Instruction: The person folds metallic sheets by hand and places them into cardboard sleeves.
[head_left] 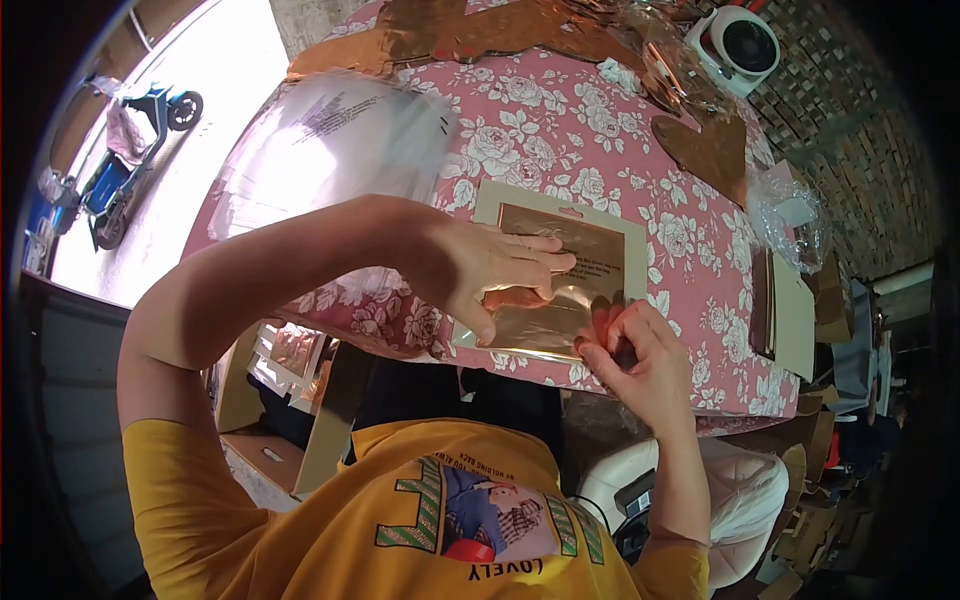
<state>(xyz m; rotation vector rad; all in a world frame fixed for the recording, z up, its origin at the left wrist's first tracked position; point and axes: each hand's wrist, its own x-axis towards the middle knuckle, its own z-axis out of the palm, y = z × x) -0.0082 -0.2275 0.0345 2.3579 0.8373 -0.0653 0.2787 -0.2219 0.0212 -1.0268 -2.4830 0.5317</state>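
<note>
A shiny copper-coloured sheet (530, 325) in a clear cover lies on a pale card (633, 240) at the table's front edge. Printed text shows on its right part. Spread across the sheet's left side, my left hand (490, 270) rests with its fingers apart. My right hand (640, 355) is at the lower right corner, thumb and fingers pinched together there; what lies between the fingertips is too small to make out.
The table has a pink floral cloth (530, 100). Clear plastic bags (330, 140) lie at the back left, copper-coloured sheets (480, 35) along the back. A white fan (740, 45) stands back right, dark and pale cards (790, 315) at the right edge. Below left is an open box (325, 430).
</note>
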